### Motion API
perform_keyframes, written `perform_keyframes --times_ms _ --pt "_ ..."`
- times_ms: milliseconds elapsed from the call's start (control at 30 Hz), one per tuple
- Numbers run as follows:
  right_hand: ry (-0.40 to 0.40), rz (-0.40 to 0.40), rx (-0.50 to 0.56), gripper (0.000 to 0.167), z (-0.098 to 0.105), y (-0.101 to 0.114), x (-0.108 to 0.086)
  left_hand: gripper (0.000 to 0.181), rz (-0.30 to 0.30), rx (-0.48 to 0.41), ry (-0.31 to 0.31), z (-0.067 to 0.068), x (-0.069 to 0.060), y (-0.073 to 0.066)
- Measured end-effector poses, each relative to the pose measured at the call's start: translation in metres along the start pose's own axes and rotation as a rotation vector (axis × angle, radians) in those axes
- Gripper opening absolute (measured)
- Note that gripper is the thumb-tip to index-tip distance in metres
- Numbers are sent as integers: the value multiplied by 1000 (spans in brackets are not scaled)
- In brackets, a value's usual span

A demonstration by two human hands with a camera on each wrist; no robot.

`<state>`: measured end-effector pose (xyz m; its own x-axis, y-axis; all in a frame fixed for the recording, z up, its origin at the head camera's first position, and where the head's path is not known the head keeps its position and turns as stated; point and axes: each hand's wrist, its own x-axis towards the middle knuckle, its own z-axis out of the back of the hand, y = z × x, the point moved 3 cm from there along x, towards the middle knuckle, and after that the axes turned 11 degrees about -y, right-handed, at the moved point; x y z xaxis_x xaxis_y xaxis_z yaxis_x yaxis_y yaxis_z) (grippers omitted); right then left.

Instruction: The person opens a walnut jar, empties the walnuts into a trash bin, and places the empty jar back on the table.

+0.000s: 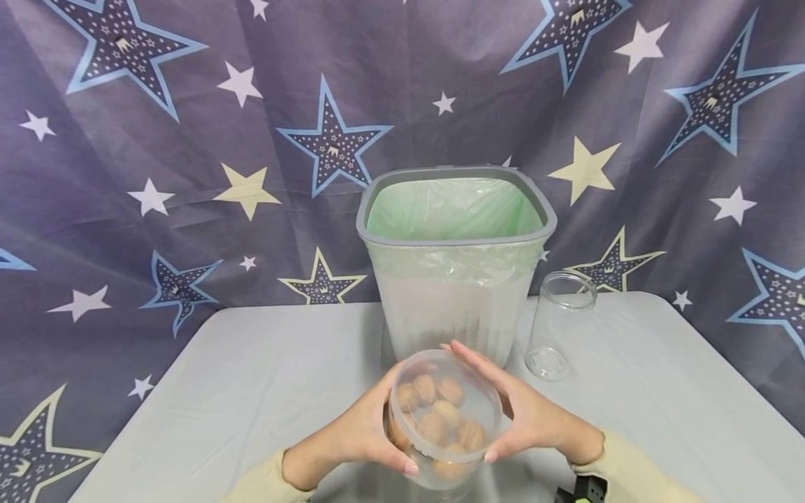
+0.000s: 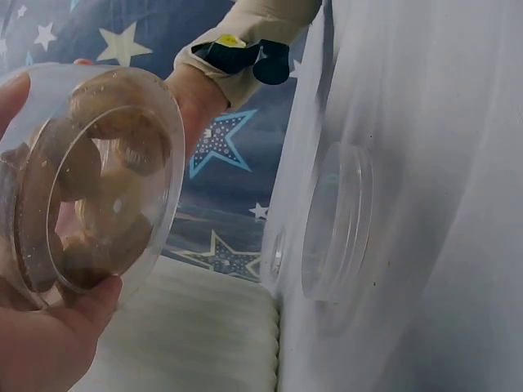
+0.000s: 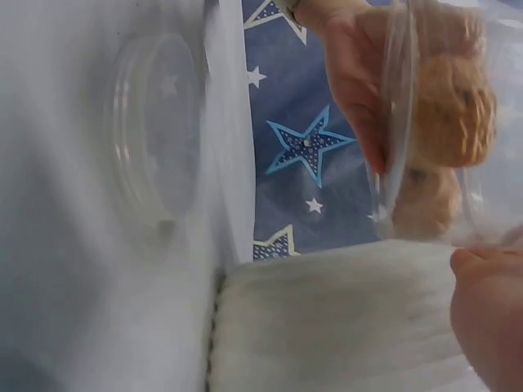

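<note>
A clear round container point(image 1: 484, 419) holding several walnuts point(image 1: 446, 413) is held up over the near part of the table. My left hand point(image 1: 365, 427) grips its left side, thumb low at the front. On the opposite side my right hand point(image 1: 527, 412) holds it with spread fingers and thumb. The left wrist view shows the container's round base point(image 2: 114, 196) and walnuts inside, between left hand point(image 2: 57, 347) and right hand point(image 2: 196, 102). In the right wrist view, walnuts point(image 3: 453, 110) show through the wall, with right hand point(image 3: 494, 314) below.
Behind the hands stands a bin point(image 1: 453, 314) with a grey rim and green-tinted liner. An empty clear jar point(image 1: 546, 335) stands right of it on the pale table point(image 1: 251, 391). A round clear piece point(image 2: 339, 224) rests low on the table beneath the held container. A star-patterned cloth point(image 1: 415, 63) hangs behind.
</note>
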<state>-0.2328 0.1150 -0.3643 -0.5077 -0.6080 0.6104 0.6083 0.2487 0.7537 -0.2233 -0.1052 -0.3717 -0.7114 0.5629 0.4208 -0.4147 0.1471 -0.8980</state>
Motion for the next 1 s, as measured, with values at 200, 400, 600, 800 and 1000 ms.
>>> perform_keyframes --times_ms 200,400,600,800,1000 --pt "11 0 -39 111 6 -3 4 106 47 -119 -35 0 0 6" --pt "-91 -18 -136 106 8 -2 6 108 69 -64 -181 4 -2 6" --pt "-331 -33 -485 106 -5 6 7 119 55 142 -399 6 -6 -2" --pt "-462 -114 -538 117 -27 13 11 118 22 256 -434 1 -8 -7" --pt "-552 -252 -474 119 -40 17 16 119 16 346 -500 -1 -9 -10"
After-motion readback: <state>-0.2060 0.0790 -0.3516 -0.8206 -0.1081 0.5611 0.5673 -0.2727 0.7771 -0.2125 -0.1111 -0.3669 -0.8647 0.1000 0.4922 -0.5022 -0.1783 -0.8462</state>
